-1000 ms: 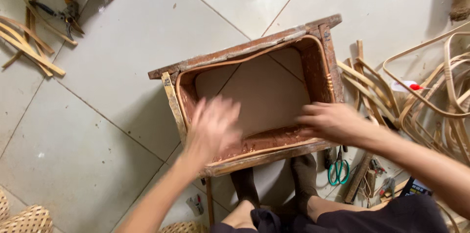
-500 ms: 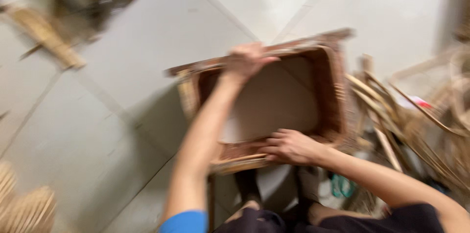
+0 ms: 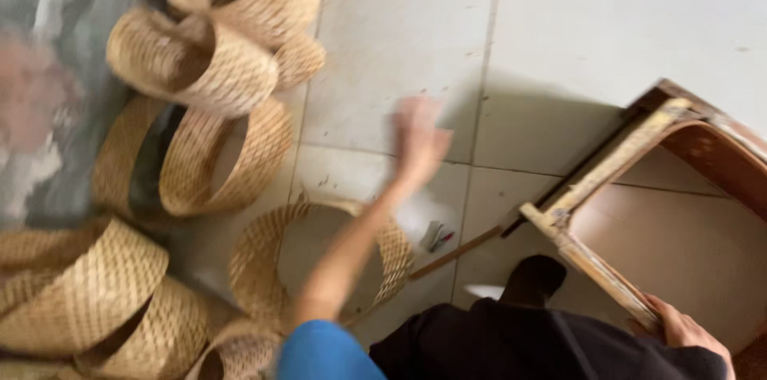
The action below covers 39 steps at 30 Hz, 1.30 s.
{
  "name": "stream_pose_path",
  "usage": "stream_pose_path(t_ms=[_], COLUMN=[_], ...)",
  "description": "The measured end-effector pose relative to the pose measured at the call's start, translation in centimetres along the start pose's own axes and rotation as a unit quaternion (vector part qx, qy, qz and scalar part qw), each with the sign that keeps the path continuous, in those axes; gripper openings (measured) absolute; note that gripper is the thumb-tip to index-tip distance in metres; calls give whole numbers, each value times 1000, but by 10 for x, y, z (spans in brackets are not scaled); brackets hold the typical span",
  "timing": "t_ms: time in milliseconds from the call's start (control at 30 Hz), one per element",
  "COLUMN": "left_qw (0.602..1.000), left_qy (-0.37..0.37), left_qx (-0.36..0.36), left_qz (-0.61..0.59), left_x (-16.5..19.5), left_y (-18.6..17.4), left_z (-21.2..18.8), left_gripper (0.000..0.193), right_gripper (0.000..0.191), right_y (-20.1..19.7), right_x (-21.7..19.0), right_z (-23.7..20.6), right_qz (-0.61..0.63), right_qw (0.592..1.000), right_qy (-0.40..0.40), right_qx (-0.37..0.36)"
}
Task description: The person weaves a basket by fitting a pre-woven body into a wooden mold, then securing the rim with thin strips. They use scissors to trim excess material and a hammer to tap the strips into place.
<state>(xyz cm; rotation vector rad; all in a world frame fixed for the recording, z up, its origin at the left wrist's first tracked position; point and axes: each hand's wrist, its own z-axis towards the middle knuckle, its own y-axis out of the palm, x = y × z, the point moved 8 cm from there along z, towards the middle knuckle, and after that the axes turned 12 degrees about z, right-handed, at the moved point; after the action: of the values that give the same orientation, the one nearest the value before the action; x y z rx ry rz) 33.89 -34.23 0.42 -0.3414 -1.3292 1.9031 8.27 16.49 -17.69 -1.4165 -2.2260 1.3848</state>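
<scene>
Right hand (image 3: 679, 324) grips the frame (image 3: 595, 188) at lower right, steadying it, while the blurred left hand (image 3: 419, 140), fingers loosely spread and empty, stretches toward the woven rings (image 3: 224, 156) at left.

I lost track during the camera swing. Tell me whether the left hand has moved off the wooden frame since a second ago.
Yes. The left hand has left the wooden frame and now reaches out over the floor tiles toward the woven rings; the right hand grips the frame's near edge.
</scene>
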Motion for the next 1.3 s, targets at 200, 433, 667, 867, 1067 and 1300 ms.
stream_pose_path(t_ms=[200,433,667,867,1067,1300], left_qw=[860,537,779,789,716,754], left_qy=[-248,-76,-260,-168,-150,-22], left_qx=[-444,-814,-570,-572,-656,-602], left_qz=[-38,209,-24,152,183,261], left_x=[-288,-223,-233,-220,-192,-194], left_y=[-119,-167,-201,-235,-188,-131], left_z=[-187,-478,-355,-217,-239,-269], left_gripper=[90,94,39,27,48,56], right_gripper=[81,83,72,82,76,76], right_y=[3,7,10,12,3,-1], right_x=[0,-1,7,8,11,5], right_z=[20,19,22,23,18,21], right_qz=[114,179,200,149,174,151], right_qw=[979,957,961,983,979,977], right_qy=[-153,-210,-152,-63,-93,-144], right_qx=[-73,-84,-118,-84,-55,-52])
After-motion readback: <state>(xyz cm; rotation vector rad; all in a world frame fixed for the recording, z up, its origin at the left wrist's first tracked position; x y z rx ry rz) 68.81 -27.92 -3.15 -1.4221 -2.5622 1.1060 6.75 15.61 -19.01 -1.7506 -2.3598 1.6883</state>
